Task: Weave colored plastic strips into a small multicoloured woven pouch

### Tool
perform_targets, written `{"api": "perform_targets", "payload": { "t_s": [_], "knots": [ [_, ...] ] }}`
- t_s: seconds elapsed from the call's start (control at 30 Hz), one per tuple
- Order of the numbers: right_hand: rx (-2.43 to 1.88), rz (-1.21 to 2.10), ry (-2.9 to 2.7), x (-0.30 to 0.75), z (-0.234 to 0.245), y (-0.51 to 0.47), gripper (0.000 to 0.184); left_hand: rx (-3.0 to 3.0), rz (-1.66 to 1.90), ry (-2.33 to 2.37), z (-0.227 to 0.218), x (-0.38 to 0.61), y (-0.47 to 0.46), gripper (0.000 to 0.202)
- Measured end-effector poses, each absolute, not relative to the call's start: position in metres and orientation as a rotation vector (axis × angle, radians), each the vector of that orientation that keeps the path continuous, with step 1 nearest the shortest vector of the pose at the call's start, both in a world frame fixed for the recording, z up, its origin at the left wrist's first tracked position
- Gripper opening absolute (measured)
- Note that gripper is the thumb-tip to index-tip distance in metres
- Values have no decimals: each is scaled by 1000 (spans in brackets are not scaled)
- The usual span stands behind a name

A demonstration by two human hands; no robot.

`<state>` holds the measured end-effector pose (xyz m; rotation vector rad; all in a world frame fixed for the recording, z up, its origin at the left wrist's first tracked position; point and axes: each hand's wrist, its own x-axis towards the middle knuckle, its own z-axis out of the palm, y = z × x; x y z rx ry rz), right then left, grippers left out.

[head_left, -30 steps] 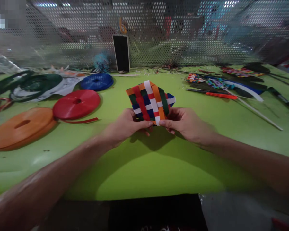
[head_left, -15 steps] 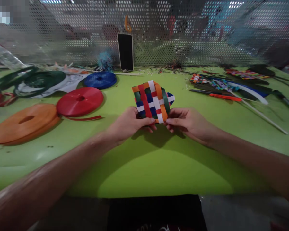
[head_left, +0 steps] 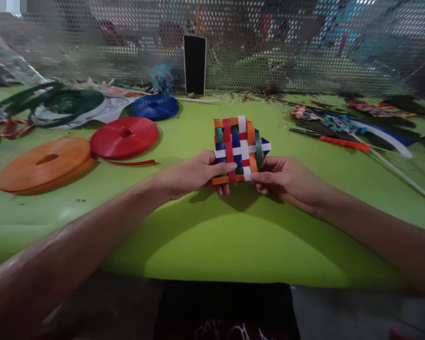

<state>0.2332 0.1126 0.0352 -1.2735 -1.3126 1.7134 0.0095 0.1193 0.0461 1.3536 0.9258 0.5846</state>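
Well apart from weave (head_left: 239, 148): red reel (head_left: 124, 137).

Lime-green table (head_left: 233, 245), perforated metal mesh screen (head_left: 297, 52) behind, blurred workshop beyond

Two bare arms, a bare left hand (head_left: 191, 174), a bare right hand (head_left: 290, 182), black clothes (head_left: 226, 302) down low, white marks (head_left: 239, 329) on them, cut off at the edge

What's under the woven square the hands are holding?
Under the woven square is the green table, darkened by its shadow. The left hand and right hand pinch its lower edge. The fingers behind it and its back face are covered.
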Motion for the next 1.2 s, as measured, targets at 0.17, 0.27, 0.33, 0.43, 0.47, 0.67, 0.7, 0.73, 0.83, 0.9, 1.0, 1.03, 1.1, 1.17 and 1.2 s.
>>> {"api": "perform_targets", "payload": {
  "t_s": [0.17, 0.27, 0.33, 0.43, 0.47, 0.67, 0.7, 0.73, 0.83, 0.9, 1.0, 1.03, 1.1, 1.17, 1.2],
  "knots": [
    [-1259, 1730, -1250, 235, 37, 112, 23, 1445, 511, 904, 48, 3, 125, 7],
    [-1261, 1680, -1252, 234, 39, 113, 22, 1432, 492, 937, 46, 2, 128, 10],
    [-1253, 1664, -1264, 234, 41, 113, 21, 1416, 484, 955, 44, 2, 129, 10],
    [-1275, 1666, -1249, 234, 41, 113, 22, 1388, 494, 956, 42, 2, 129, 10],
    [-1289, 1665, -1236, 234, 41, 113, 22, 1377, 498, 959, 42, 2, 128, 10],
    [-1341, 1647, -1206, 236, 41, 115, 25, 1314, 558, 981, 42, 2, 129, 15],
    [-1340, 1640, -1207, 237, 40, 115, 25, 1305, 571, 983, 42, 2, 129, 14],
    [-1337, 1634, -1210, 237, 40, 115, 26, 1296, 584, 986, 42, 3, 129, 13],
    [-1318, 1620, -1220, 238, 38, 116, 29, 1273, 619, 994, 42, 5, 129, 10],
    [-1316, 1619, -1215, 238, 37, 116, 32, 1260, 621, 993, 42, 6, 128, 10],
    [-1325, 1634, -1207, 238, 37, 116, 35, 1256, 614, 988, 43, 7, 126, 11],
    [-1322, 1645, -1204, 239, 37, 116, 35, 1258, 617, 986, 43, 7, 126, 10],
    [-1298, 1682, -1199, 240, 40, 117, 35, 1263, 631, 978, 44, 6, 126, 9],
    [-1265, 1708, -1213, 241, 42, 119, 32, 1263, 643, 966, 44, 5, 126, 9],
    [-1252, 1706, -1225, 241, 43, 120, 31, 1263, 646, 964, 43, 5, 127, 9]
  ]
}}
